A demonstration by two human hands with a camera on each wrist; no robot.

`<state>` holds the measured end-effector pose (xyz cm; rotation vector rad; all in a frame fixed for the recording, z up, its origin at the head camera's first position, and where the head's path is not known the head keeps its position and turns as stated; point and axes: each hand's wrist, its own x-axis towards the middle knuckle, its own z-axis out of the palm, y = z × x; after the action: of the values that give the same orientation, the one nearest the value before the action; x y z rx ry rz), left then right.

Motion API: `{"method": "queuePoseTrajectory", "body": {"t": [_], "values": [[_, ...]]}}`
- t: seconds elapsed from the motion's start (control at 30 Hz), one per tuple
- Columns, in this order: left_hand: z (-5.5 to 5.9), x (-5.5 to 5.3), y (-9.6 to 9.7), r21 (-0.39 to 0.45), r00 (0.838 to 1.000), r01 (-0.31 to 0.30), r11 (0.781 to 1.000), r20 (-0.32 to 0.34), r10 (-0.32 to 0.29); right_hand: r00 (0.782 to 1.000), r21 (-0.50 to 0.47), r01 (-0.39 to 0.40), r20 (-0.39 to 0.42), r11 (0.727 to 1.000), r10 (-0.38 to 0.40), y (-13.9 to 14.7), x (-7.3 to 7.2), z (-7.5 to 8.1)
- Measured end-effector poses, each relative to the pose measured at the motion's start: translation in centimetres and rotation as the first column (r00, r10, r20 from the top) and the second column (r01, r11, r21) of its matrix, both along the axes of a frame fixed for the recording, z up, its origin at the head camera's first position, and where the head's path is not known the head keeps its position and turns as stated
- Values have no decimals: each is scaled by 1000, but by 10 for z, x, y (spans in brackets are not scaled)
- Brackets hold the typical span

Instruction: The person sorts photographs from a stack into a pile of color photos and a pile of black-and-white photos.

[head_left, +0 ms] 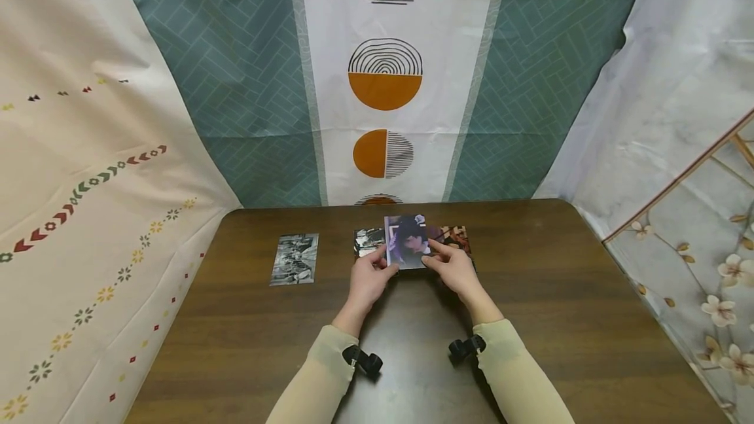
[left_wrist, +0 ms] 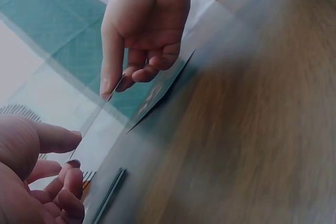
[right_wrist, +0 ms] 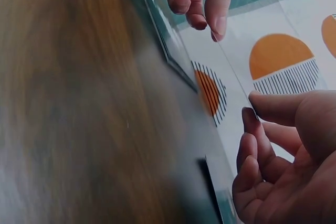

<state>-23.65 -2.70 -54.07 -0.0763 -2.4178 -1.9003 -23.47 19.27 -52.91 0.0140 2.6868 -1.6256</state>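
Both hands hold up a photo print [head_left: 406,244] in purple tones above the back of the table. My left hand [head_left: 368,280] pinches its left edge between thumb and fingers, while my right hand [head_left: 455,269] pinches the right edge. In both wrist views the print is seen almost edge-on, a thin line between the fingertips. Behind it lie a black-and-white print [head_left: 368,241], partly covered by the held one, and a reddish-brown print [head_left: 456,237], partly hidden by the right hand.
Another black-and-white print [head_left: 294,259] lies apart on the left of the brown wooden table [head_left: 235,358]. A patterned green and white cloth [head_left: 389,25] hangs along the table's back edge, with further cloths at both sides.
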Motion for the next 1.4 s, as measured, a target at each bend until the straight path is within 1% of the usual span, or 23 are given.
{"method": "queuePoseTrajectory", "body": {"t": [0.17,0.23,0.37,0.47,0.63,0.73,0.83,0.93,1.03,1.13,1.27,1.4], "values": [[3,0,16,-49,1000,16,999,-10,-16,1000,22,12,-6,1000,-12,16,0,-1],[2,0,22,-67,1000,15,998,-12,-15,1000,24,11,-2,1000,-11,22,1,-1],[1,-1,35,-76,1000,20,997,-7,-21,1000,27,14,4,1000,-14,33,3,0],[0,-1,44,-97,999,29,995,-21,-31,1000,54,29,-4,998,-28,41,4,0],[-4,-4,61,-165,997,43,985,-51,-52,998,92,69,-7,993,-69,54,5,0],[-9,-6,70,-209,995,40,977,-80,-57,996,106,86,-10,991,-85,61,6,-1],[-13,-8,76,-244,994,40,969,-85,-62,995,118,98,-20,988,-96,67,6,-1],[-13,-8,81,-267,995,48,963,-74,-70,994,131,107,-27,986,-105,71,7,-1],[-13,-8,86,-288,994,53,956,-79,-79,994,140,112,-26,984,-110,74,7,-3],[-13,-8,91,-308,994,48,950,-78,-75,993,140,115,-18,983,-114,76,8,-5],[-14,-8,96,-337,997,41,941,-48,-61,993,140,115,-9,983,-115,80,9,-8],[-15,-9,101,-386,998,43,922,-21,-56,992,144,125,-9,982,-125,84,8,-11]]}}
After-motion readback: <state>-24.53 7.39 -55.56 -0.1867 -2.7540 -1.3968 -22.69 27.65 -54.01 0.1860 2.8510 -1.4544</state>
